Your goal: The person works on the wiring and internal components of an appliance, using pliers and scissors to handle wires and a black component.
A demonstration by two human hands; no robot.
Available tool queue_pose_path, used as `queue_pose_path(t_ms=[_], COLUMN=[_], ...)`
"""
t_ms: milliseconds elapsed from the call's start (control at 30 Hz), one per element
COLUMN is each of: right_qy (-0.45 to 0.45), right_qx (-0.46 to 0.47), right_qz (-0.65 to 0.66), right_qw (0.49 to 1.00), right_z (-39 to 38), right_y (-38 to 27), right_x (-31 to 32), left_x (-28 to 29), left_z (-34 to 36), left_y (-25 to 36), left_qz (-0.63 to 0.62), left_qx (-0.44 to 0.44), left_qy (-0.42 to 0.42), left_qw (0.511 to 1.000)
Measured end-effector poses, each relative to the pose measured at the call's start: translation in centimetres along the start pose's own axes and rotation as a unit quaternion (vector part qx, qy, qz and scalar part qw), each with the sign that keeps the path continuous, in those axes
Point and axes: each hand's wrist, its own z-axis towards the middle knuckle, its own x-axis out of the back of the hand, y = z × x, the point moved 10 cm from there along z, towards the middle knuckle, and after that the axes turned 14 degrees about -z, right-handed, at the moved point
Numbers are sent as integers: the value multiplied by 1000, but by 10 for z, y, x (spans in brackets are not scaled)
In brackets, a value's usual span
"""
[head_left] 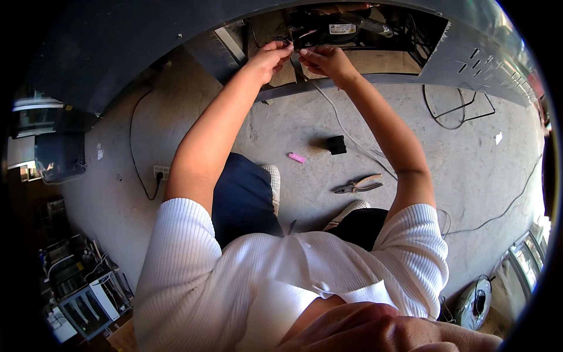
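Both my arms reach up and forward into an open compartment at the base of a dark metal appliance (117, 41). My left hand (271, 56) and my right hand (324, 60) meet at a bundle of thin wires (295, 42) beside a black compressor-like part (328, 26). The fingers of both hands are pinched on the wires. A pale cable (340, 120) runs down from my hands across the concrete floor (469, 158).
On the floor between my knees lie pliers with orange handles (359, 185), a small pink object (296, 157) and a small black box (336, 144). A wall socket strip (160, 172) sits at left, loose cables at right, cluttered shelves at lower left.
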Motion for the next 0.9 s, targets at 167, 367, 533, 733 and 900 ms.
queue_pose_path(t_ms=[167, 367, 533, 733, 900], right_qy=[-11, 9, 12, 25, 30], right_qx=[-14, 3, 13, 7, 13], right_qz=[-19, -19, -13, -5, -1], right_qw=[1000, 1000, 1000, 1000, 999], right_z=[7, 11, 16, 18, 22], right_y=[0, -3, -1, 1, 2], right_x=[-1, -1, 1, 0, 0], left_x=[5, -1, -6, -6, -4], left_z=[9, 5, -1, -1, 10], left_y=[1, -1, 0, 1, 2], left_qz=[16, -22, -26, -3, -14], left_qx=[-15, 6, 3, -15, -36], left_qy=[-4, -25, -33, 8, 0], left_qw=[1000, 999, 999, 1000, 999])
